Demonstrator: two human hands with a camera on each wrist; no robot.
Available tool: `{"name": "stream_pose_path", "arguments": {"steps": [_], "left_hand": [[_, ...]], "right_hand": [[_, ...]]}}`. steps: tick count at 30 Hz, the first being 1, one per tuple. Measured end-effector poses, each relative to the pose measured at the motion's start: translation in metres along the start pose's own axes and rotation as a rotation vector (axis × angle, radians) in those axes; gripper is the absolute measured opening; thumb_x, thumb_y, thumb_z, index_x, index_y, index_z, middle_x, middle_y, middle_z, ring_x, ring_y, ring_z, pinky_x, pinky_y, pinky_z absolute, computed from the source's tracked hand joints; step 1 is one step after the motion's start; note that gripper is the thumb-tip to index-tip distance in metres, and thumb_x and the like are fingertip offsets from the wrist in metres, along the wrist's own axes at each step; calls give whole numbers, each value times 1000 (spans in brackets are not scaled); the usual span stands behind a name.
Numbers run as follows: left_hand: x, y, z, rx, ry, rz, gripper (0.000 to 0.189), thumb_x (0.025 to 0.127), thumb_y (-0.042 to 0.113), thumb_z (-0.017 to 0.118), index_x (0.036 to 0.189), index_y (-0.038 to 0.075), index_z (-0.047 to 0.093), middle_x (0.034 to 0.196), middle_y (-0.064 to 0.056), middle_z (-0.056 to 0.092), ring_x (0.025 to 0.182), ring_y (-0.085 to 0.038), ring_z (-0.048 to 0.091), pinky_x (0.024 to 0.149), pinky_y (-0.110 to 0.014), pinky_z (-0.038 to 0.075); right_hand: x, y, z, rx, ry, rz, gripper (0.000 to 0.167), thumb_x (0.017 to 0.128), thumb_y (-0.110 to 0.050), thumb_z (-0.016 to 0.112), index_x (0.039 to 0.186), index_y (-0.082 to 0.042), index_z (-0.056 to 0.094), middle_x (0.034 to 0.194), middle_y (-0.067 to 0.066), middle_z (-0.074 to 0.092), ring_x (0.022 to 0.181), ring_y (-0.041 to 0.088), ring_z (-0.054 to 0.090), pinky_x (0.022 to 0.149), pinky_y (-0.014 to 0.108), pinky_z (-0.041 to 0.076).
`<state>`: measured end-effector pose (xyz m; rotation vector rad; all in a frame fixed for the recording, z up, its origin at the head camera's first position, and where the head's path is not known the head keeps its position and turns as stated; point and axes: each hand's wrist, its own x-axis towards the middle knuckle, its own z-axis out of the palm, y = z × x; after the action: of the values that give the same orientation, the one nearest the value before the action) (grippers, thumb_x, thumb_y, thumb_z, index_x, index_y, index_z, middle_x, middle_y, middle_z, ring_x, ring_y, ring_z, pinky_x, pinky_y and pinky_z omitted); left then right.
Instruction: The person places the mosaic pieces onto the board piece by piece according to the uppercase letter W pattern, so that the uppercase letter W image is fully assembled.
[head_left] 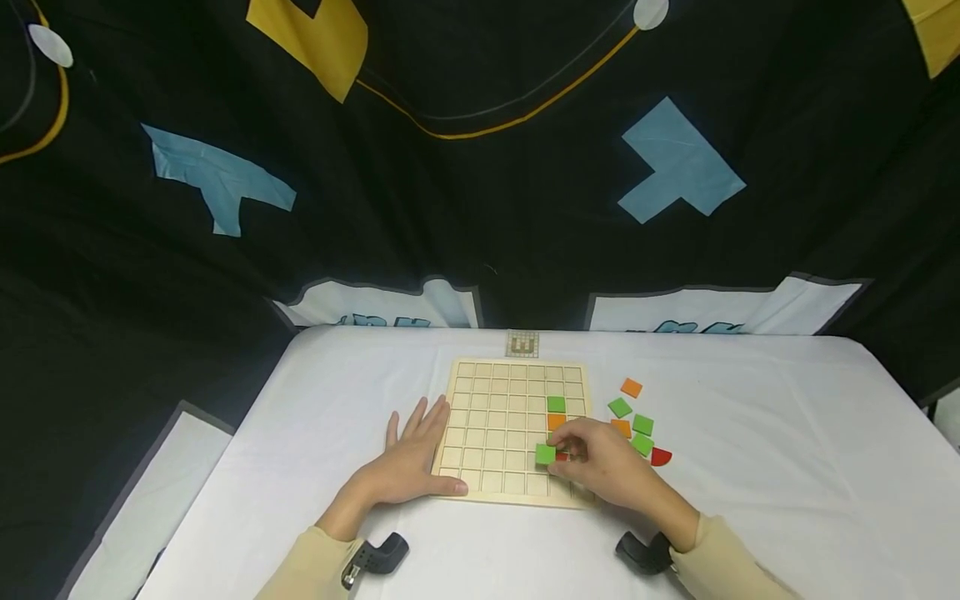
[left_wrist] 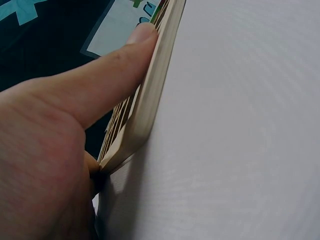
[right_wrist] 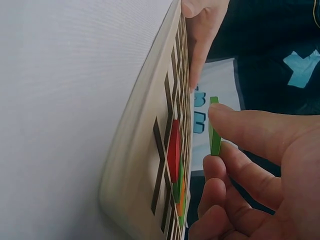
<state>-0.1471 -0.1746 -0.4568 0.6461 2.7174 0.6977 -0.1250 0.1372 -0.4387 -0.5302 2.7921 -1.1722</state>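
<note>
A wooden grid board (head_left: 491,429) lies on the white table. Along its left edge rests my left hand (head_left: 405,462), fingers straight, with the thumb (left_wrist: 117,67) on the near edge. Between thumb and fingers, my right hand (head_left: 603,462) pinches a green square tile (right_wrist: 215,127), held just above the board's lower right part. In the board's right part sit a green tile (head_left: 556,404), an orange tile (head_left: 557,422) and a red piece (right_wrist: 174,152). The right hand partly hides the red piece and the cells around it in the head view.
Right of the board lie loose pieces: orange tiles (head_left: 632,387), several green tiles (head_left: 642,424) and a red quarter-round piece (head_left: 661,457). A small patterned card (head_left: 522,343) lies beyond the board's far edge. A black curtain (head_left: 480,208) hangs behind the table.
</note>
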Motion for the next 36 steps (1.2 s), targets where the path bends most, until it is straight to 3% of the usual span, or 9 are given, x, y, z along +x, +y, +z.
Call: {"name": "stream_pose_path", "arguments": {"steps": [36], "left_hand": [[3,-1,2,-12,6,-1,126,76,65,75,159,-4,11,168,-18,3,152,-39,-11,112,-69,-15]], "right_hand": [[9,-6,7,-157,-40,-67,22,75,-15,88,93,-15,75,83,-9,61,75,10,49,65,25,44]]}}
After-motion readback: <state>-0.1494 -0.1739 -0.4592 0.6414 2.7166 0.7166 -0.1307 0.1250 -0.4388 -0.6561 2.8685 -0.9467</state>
